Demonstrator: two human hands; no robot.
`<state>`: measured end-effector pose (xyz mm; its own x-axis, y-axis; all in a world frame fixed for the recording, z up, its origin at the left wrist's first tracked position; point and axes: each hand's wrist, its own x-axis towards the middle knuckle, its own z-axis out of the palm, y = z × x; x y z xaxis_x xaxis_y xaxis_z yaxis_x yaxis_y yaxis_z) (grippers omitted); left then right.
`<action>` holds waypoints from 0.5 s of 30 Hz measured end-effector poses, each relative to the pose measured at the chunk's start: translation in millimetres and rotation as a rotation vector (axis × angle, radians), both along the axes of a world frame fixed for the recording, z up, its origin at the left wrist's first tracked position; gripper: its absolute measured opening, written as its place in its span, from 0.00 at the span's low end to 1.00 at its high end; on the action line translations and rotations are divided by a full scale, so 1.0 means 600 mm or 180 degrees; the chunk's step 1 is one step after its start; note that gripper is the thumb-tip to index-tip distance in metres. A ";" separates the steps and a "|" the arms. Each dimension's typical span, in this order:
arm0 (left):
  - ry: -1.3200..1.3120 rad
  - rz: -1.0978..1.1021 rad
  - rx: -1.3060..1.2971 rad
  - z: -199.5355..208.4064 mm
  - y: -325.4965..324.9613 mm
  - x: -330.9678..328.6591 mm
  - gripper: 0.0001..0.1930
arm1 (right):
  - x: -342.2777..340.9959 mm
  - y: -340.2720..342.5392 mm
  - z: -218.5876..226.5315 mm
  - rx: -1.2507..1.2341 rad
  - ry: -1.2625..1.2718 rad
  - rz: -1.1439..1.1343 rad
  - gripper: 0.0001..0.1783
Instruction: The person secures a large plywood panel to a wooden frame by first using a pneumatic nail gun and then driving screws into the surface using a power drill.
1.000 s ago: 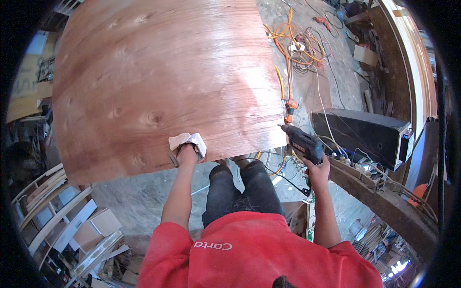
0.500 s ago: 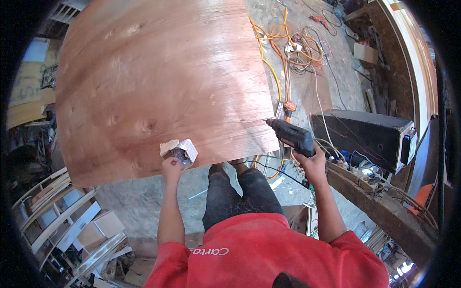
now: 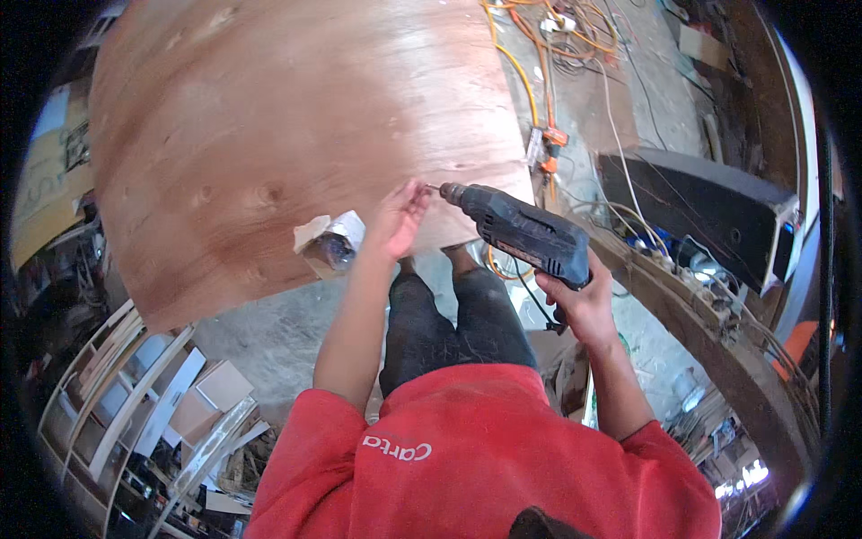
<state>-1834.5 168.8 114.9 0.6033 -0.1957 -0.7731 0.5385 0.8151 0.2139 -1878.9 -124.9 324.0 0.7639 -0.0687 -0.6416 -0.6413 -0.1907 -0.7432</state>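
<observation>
At eight o'clock in the view stands a curved wooden frame [image 3: 105,460]. The panel [image 3: 224,108], a wide brown sheet, fills ten to twelve o'clock. Near its close edge sits a small box [image 3: 352,228] with its flaps up, its contents too dark to tell; it lies between eight and nine o'clock from the left hand [image 3: 400,222]. That hand is partly curled, its fingertips at the tip of the drill [image 3: 525,229]; whether they pinch anything is too small to tell. The drill is held over the panel's corner, nose toward ten o'clock. At one o'clock from it, an orange tool [image 3: 556,137] lies beside the panel. The right hand [image 3: 579,296], at the drill's five o'clock, is closed around its handle. At three o'clock stands a black cabinet [image 3: 705,202].
</observation>
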 end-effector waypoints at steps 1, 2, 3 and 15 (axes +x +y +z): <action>-0.0044 0.0064 -0.0219 -0.006 0.001 0.019 0.10 | 0.006 0.012 -0.008 0.0037 -0.0055 -0.0051 0.22; -0.0100 0.0116 -0.0451 -0.010 0.004 0.039 0.10 | 0.014 0.024 -0.016 -0.0008 -0.0045 -0.0104 0.22; -0.0062 0.0214 -0.0412 -0.014 0.007 0.061 0.10 | 0.027 0.035 -0.024 0.0040 -0.0200 -0.0126 0.22; -0.0305 0.0652 -0.0610 -0.085 0.019 0.276 0.10 | 0.185 0.121 -0.103 -0.0283 -0.0719 -0.0083 0.21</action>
